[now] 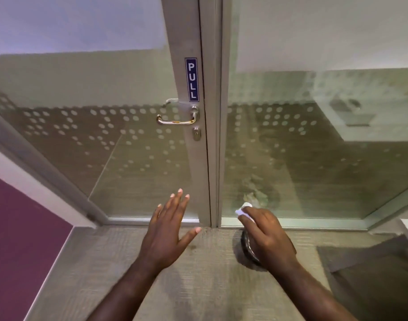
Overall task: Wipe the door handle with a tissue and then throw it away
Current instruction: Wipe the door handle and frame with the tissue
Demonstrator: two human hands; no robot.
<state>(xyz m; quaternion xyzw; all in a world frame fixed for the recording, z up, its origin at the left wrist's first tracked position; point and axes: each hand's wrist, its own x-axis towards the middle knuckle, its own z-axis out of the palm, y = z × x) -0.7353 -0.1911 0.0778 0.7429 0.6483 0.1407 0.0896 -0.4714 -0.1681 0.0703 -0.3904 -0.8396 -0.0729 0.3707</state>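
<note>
Glass door (pixel 138 158) filled our view, its metal handle (pixel 176 120) mounted high on the frame, long axis horizontal, free end pointing left. Both our hands hung well below it. Left hand (pixel 167 235) was spread flat, gripping nothing. Right hand (pixel 266 237) was closed around a crumpled white tissue (pixel 242 210).

I see the door handle (pixel 177 119): a polished metal lever, horizontal, mounted on the grey door stile just below a blue PULL label. Its free end points left and curls back toward the glass. A faint yellowish smear shows along the bar. The tissue (pixel 242 210) is white and crumpled, only a small wad visible, well below and to the right of the handle, apart from it.
</note>
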